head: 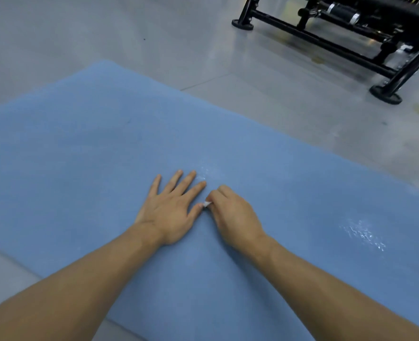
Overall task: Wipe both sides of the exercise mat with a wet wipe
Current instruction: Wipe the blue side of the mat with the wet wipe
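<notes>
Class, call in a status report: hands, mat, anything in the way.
Left hand flat on blue mat. Right hand closed on wet wipe. Black frame off mat.

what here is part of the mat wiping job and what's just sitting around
Part of the job:
- blue exercise mat
- wet wipe, bunched in the right hand
- left hand, flat on the mat
- wet streaks on the mat

Just around:
- black equipment frame
- grey floor

The blue mat [105,148] looks like matt, finely textured foam with wet glossy patches; the grey floor [129,33] shines smooth.
</notes>
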{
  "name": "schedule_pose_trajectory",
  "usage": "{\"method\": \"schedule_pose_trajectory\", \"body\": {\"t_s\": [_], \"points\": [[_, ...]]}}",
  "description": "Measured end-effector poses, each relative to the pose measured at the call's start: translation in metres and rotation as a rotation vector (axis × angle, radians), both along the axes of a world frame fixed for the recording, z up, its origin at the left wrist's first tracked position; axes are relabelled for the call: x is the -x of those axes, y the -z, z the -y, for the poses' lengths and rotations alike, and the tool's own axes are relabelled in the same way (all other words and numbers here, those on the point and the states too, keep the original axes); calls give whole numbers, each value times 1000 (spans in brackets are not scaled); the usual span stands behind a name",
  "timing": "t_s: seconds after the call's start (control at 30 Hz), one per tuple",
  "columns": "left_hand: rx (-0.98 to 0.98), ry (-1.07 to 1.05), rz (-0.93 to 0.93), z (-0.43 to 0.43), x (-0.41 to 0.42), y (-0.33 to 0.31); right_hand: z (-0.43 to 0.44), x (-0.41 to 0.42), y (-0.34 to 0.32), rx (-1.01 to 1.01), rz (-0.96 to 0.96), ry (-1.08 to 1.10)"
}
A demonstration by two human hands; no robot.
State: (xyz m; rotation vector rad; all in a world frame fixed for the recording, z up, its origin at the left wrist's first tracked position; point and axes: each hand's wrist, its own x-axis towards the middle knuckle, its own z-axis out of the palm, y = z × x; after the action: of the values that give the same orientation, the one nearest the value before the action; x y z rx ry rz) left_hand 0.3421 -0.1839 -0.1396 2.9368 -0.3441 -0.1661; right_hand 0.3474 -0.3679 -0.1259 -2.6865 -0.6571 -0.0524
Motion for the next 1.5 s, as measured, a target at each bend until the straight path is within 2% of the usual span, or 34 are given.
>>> {"method": "schedule_pose_trajectory", "body": {"t_s": [0.13,0.23,0.5,0.63,0.7,0.87,1.03,1.13,1.2,1.33,1.5], "points": [[2,8,-23,-1,0,-4,17,51,-2,73,-18,-108],[20,12,-16,-3,0,-4,35,47,-2,145,13,-74],[23,17,12,-3,0,-1,110,-58,-2,310,134,459],[11,15,33,-1,-1,2,105,-83,4,243,138,582],[8,16,28,-1,-1,1,90,-82,11,113,193,551],[-5,13,14,0,1,-2,46,-28,19,-88,198,200],[-26,6,7,1,1,-3,52,61,12,-118,129,-80],[-34,6,8,0,2,-1,69,86,0,157,-136,-49],[-24,5,3,0,2,0,74,92,-5,301,-206,-43],[-37,3,7,0,1,1,71,83,-2,357,-178,-2],[-20,10,10,-1,2,2,88,17,7,301,-181,320]]}}
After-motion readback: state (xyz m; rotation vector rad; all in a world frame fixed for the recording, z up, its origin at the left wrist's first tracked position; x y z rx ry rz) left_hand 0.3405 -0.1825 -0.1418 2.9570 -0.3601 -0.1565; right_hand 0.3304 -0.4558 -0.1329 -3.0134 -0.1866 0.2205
